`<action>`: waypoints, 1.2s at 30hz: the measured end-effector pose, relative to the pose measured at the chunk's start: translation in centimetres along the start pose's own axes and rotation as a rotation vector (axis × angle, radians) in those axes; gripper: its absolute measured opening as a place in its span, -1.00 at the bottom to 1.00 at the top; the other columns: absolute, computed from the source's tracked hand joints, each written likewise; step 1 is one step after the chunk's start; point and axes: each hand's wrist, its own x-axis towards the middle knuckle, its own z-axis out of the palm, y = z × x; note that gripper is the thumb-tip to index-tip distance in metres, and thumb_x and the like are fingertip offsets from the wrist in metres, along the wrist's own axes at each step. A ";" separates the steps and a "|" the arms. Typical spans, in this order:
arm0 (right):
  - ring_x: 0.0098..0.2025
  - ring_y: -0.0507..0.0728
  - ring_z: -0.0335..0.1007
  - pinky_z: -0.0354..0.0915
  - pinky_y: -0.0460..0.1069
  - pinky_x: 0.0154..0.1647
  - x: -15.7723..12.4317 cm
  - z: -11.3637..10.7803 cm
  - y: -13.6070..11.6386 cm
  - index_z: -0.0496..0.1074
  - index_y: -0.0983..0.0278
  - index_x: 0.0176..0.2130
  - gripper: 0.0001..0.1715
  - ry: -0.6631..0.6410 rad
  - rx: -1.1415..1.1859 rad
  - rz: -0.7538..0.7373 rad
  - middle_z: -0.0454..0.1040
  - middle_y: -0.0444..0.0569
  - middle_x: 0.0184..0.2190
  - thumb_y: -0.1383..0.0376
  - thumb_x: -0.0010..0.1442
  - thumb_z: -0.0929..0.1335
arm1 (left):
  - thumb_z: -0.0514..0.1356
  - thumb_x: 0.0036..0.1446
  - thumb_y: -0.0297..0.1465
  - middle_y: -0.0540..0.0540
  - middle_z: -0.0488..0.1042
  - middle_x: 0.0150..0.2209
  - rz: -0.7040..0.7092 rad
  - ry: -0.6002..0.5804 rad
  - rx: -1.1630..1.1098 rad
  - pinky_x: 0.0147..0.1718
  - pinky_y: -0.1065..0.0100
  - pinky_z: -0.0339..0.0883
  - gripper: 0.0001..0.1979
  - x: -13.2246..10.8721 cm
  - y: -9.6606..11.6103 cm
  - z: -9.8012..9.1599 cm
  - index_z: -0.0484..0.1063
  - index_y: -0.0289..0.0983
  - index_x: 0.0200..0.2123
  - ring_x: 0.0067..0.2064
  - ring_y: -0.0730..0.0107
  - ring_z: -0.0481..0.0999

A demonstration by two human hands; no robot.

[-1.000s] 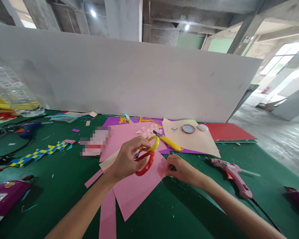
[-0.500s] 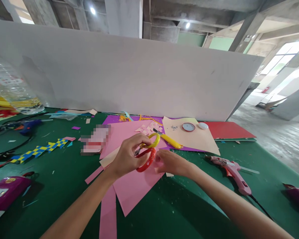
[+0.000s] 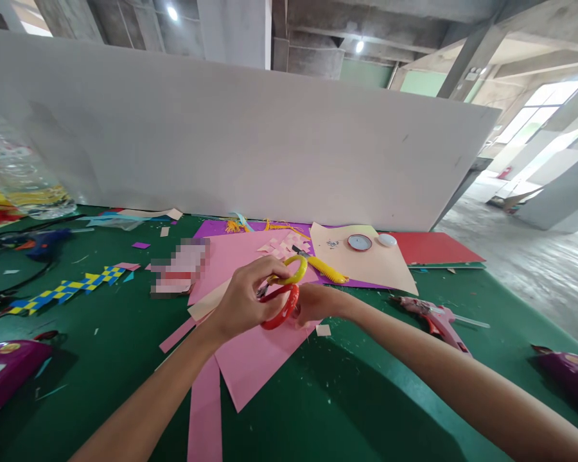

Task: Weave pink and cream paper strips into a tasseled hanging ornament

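My left hand (image 3: 245,292) is closed round the metal part of a pair of scissors (image 3: 282,317), with one yellow and one red handle loop pointing right. Its blades are mostly hidden by my fingers. Close beside the red loop is my right hand (image 3: 318,303), its fingers curled inward; what they hold, if anything, is hidden. Both hands are over pink paper sheets (image 3: 250,369). Just behind them lies a yellow-handled craft knife (image 3: 327,269). A small beige paper square (image 3: 323,330) lies below my right wrist.
A pink glue gun (image 3: 436,317) lies at right. On beige paper (image 3: 385,269) sit a round tin lid (image 3: 359,242) and a white cap (image 3: 387,240). Blue-yellow woven paper (image 3: 67,292) and a purple device (image 3: 12,372) are at left. A white board (image 3: 250,141) stands behind.
My right hand has shifted slightly, its wrist a little higher, showing more of the beige square. My left hand keeps the scissors nearly still. The whole view has moved slightly.
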 end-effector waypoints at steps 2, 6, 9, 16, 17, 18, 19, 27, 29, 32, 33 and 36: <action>-0.33 0.06 0.36 0.20 -0.09 -0.37 -0.6 -0.2 0.8 0.52 0.33 -0.37 -0.85 0.013 0.038 -0.041 0.49 -0.05 -0.41 0.36 -0.06 0.43 | 0.19 0.03 -0.57 -0.09 0.41 -0.28 -0.004 -0.005 0.006 -0.21 0.25 0.38 -0.80 -0.1 0.0 0.0 0.37 -0.26 -0.25 -0.25 0.35 0.40; -0.28 0.07 0.35 0.21 -0.10 -0.35 -2.8 0.0 2.8 0.53 0.32 -0.37 -0.86 0.089 0.117 -0.056 0.49 -0.04 -0.35 0.35 -0.05 0.44 | 0.19 0.03 -0.57 -0.10 0.41 -0.26 -0.009 -0.015 0.015 -0.15 0.22 0.38 -0.80 -0.2 0.0 0.1 0.38 -0.26 -0.23 -0.23 0.34 0.40; -0.32 0.06 0.35 0.18 -0.10 -0.39 -4.2 1.4 3.5 0.50 0.31 -0.42 -0.89 0.129 0.151 -0.042 0.49 -0.05 -0.35 0.36 -0.08 0.46 | 0.18 0.05 -0.56 -0.10 0.41 -0.26 -0.007 -0.015 0.006 -0.11 0.19 0.37 -0.81 -0.1 0.0 0.2 0.38 -0.26 -0.23 -0.22 0.33 0.41; -0.50 -0.01 0.24 0.03 -0.10 -0.54 -4.2 4.4 3.7 0.41 0.33 -0.51 -0.95 0.219 0.215 0.006 0.41 -0.13 -0.56 0.42 -0.07 0.39 | 0.18 0.05 -0.56 -0.10 0.40 -0.26 -0.001 -0.012 -0.007 -0.10 0.18 0.38 -0.79 0.0 -0.1 0.3 0.37 -0.25 -0.22 -0.19 0.31 0.43; -0.50 -0.01 0.25 0.04 -0.11 -0.54 -4.1 4.4 3.8 0.40 0.33 -0.49 -0.95 0.220 0.232 0.001 0.41 -0.13 -0.55 0.42 -0.07 0.39 | 0.18 0.05 -0.56 -0.10 0.41 -0.25 -0.001 -0.012 -0.004 -0.10 0.18 0.38 -0.79 0.0 -0.2 0.3 0.37 -0.25 -0.21 -0.19 0.31 0.43; -0.49 -0.02 0.26 0.06 -0.12 -0.53 -4.2 4.2 3.8 0.40 0.33 -0.46 -0.94 0.219 0.250 -0.007 0.41 -0.14 -0.54 0.43 -0.07 0.38 | 0.19 0.05 -0.56 -0.10 0.41 -0.25 -0.002 -0.013 0.000 -0.11 0.18 0.39 -0.79 0.0 -0.2 0.3 0.37 -0.25 -0.21 -0.19 0.31 0.43; -0.48 -0.02 0.27 0.08 -0.13 -0.53 -4.3 3.9 3.8 0.41 0.33 -0.43 -0.92 0.219 0.267 -0.019 0.42 -0.13 -0.52 0.44 -0.07 0.38 | 0.19 0.05 -0.55 -0.10 0.41 -0.24 -0.002 -0.014 0.005 -0.11 0.18 0.39 -0.79 0.0 -0.2 0.3 0.37 -0.25 -0.21 -0.19 0.30 0.43; -0.48 -0.06 0.26 0.12 -0.15 -0.45 -5.3 3.0 2.5 0.37 0.26 -0.06 -0.59 0.187 0.297 -0.270 0.41 -0.21 -0.49 0.46 0.05 0.31 | 0.18 0.09 -0.53 -0.10 0.41 -0.27 0.019 0.007 -0.006 -0.11 0.18 0.39 -0.84 0.0 -0.2 0.2 0.37 -0.26 -0.23 -0.21 0.33 0.43; -0.48 -0.06 0.23 0.10 -0.14 -0.44 -4.8 3.4 2.6 0.42 0.27 -0.17 -0.68 0.176 0.268 -0.316 0.39 -0.21 -0.52 0.50 0.05 0.29 | 0.18 0.08 -0.52 -0.10 0.41 -0.27 0.017 0.005 -0.006 -0.11 0.18 0.39 -0.84 0.0 -0.2 0.2 0.37 -0.26 -0.22 -0.21 0.32 0.43; -0.46 -0.04 0.23 0.09 -0.13 -0.44 -4.2 3.9 3.0 0.42 0.30 -0.38 -0.89 0.173 0.263 -0.319 0.40 -0.18 -0.50 0.47 0.05 0.32 | 0.19 0.08 -0.52 -0.10 0.42 -0.27 0.016 -0.005 -0.004 -0.12 0.18 0.40 -0.83 0.0 -0.2 0.3 0.37 -0.25 -0.22 -0.20 0.31 0.44; -0.45 -0.04 0.25 0.11 -0.13 -0.43 -4.1 4.0 3.2 0.42 0.30 -0.40 -0.90 0.172 0.271 -0.323 0.41 -0.17 -0.48 0.47 0.05 0.32 | 0.19 0.08 -0.52 -0.10 0.42 -0.27 0.016 -0.004 -0.003 -0.12 0.18 0.40 -0.83 0.0 -0.2 0.3 0.37 -0.25 -0.22 -0.21 0.31 0.44; -0.40 -0.04 0.31 0.17 -0.14 -0.37 -4.1 4.2 3.6 0.44 0.30 -0.40 -0.87 0.169 0.302 -0.339 0.45 -0.15 -0.42 0.48 0.07 0.31 | 0.19 0.07 -0.53 -0.10 0.42 -0.27 0.018 0.008 -0.006 -0.13 0.18 0.40 -0.82 0.0 -0.2 0.3 0.37 -0.24 -0.22 -0.21 0.32 0.44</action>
